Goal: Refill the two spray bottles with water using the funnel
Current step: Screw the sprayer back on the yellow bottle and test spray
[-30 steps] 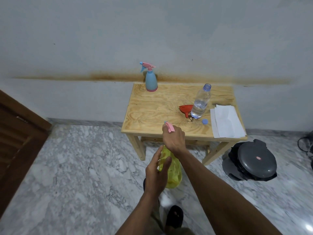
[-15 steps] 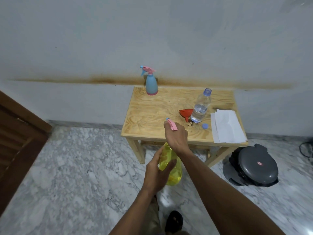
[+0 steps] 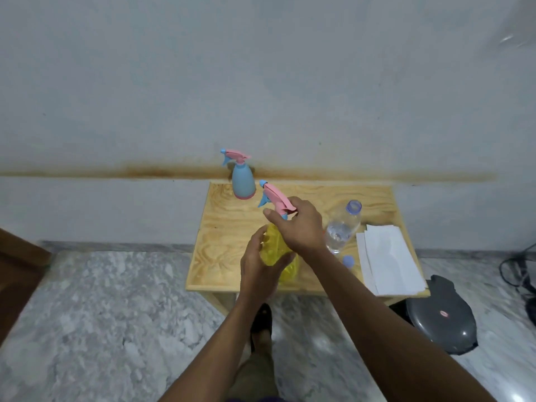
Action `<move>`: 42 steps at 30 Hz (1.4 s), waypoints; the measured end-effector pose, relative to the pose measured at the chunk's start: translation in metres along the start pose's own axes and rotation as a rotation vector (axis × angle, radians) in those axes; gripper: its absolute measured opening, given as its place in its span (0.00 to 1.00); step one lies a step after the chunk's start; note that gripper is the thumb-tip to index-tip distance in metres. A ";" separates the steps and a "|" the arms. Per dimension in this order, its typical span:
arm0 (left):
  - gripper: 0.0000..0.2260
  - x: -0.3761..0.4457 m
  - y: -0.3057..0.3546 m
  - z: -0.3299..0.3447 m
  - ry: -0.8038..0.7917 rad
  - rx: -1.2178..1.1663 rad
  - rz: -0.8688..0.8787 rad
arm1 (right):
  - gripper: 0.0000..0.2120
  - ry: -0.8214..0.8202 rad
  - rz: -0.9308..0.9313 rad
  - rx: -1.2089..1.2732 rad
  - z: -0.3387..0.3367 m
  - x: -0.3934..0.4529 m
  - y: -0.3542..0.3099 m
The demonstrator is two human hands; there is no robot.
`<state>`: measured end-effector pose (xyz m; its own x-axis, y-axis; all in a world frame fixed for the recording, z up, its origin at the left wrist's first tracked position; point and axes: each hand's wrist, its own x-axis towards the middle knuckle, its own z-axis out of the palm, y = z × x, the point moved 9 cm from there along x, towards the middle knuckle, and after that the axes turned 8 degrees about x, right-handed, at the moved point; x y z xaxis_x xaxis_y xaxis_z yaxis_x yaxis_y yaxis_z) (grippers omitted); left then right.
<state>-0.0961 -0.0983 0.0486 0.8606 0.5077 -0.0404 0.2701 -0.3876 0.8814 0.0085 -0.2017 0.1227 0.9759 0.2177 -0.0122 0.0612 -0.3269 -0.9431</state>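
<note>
I hold a yellow spray bottle (image 3: 278, 250) above the front of the wooden table (image 3: 229, 227). My left hand (image 3: 258, 265) grips its body from the left. My right hand (image 3: 298, 224) grips its neck under the pink trigger head (image 3: 274, 197). A blue spray bottle (image 3: 243, 181) with a pink head stands at the table's back edge by the wall. A clear water bottle (image 3: 343, 226) without its cap stands just right of my right hand; its blue cap (image 3: 348, 261) lies in front of it. My right hand hides the red funnel.
White paper sheets (image 3: 388, 256) lie on the table's right end. A grey round lidded bin (image 3: 443, 317) sits on the marble floor right of the table. Black cables (image 3: 519, 274) run at the far right. A brown wooden door (image 3: 17, 274) is at the left.
Both hands have carried the yellow spray bottle up and forward, from below the table's front edge to above the tabletop. The funnel is now hidden behind my right hand.
</note>
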 end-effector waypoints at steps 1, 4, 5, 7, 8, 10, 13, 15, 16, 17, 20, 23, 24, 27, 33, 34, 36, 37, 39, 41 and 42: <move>0.35 0.019 0.005 0.002 0.002 0.014 0.035 | 0.11 0.021 -0.009 0.001 0.000 0.017 -0.001; 0.36 0.074 0.011 0.009 -0.004 0.060 0.047 | 0.11 0.048 0.003 0.013 0.003 0.064 -0.006; 0.36 0.093 0.010 0.013 -0.020 0.046 0.009 | 0.11 0.049 -0.008 -0.013 0.004 0.080 -0.008; 0.34 0.129 0.007 0.022 -0.060 0.040 -0.026 | 0.12 0.033 -0.039 -0.096 0.010 0.109 -0.011; 0.33 0.146 0.005 0.027 -0.079 0.049 -0.027 | 0.12 0.026 -0.045 -0.122 0.013 0.122 -0.010; 0.32 0.176 0.002 0.036 -0.113 0.073 -0.035 | 0.12 0.019 -0.023 -0.142 0.017 0.145 -0.004; 0.27 0.213 -0.001 0.048 -0.116 0.094 -0.034 | 0.12 0.024 0.019 -0.141 0.022 0.173 0.009; 0.21 0.232 -0.002 0.056 -0.106 0.066 -0.043 | 0.13 0.031 0.050 -0.120 0.024 0.189 0.017; 0.17 0.241 -0.003 0.061 -0.112 0.063 -0.047 | 0.13 0.035 0.063 -0.112 0.026 0.197 0.022; 0.16 0.249 -0.004 0.064 -0.120 0.067 -0.057 | 0.14 0.039 0.073 -0.116 0.027 0.205 0.028; 0.19 0.271 -0.014 0.075 -0.123 0.108 -0.080 | 0.15 0.054 0.092 -0.137 0.031 0.226 0.045; 0.21 0.286 -0.026 0.086 -0.138 0.142 -0.104 | 0.15 0.063 0.101 -0.142 0.035 0.241 0.057; 0.21 0.290 -0.028 0.088 -0.145 0.152 -0.112 | 0.15 0.068 0.102 -0.142 0.036 0.245 0.060; 0.22 0.298 -0.034 0.092 -0.142 0.169 -0.131 | 0.15 0.083 0.109 -0.137 0.038 0.254 0.066; 0.23 0.307 -0.032 0.092 -0.123 0.222 -0.106 | 0.15 0.092 0.109 -0.149 0.038 0.268 0.069; 0.23 0.307 -0.031 0.092 -0.128 0.237 -0.103 | 0.15 0.090 0.108 -0.150 0.039 0.269 0.069; 0.23 0.308 -0.031 0.093 -0.140 0.256 -0.096 | 0.15 0.086 0.108 -0.138 0.039 0.268 0.070; 0.23 0.308 -0.032 0.094 -0.145 0.252 -0.096 | 0.16 0.086 0.112 -0.134 0.039 0.266 0.070; 0.24 0.306 -0.033 0.094 -0.153 0.244 -0.097 | 0.17 0.084 0.121 -0.125 0.037 0.263 0.070; 0.23 0.305 -0.034 0.096 -0.162 0.244 -0.088 | 0.18 0.067 0.128 -0.124 0.036 0.261 0.071; 0.23 0.306 -0.036 0.097 -0.171 0.246 -0.088 | 0.20 0.057 0.134 -0.128 0.036 0.260 0.071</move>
<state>0.1989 -0.0036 -0.0410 0.8837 0.4189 -0.2087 0.4255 -0.5332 0.7312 0.2595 -0.1352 0.0403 0.9872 0.1134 -0.1124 -0.0473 -0.4646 -0.8843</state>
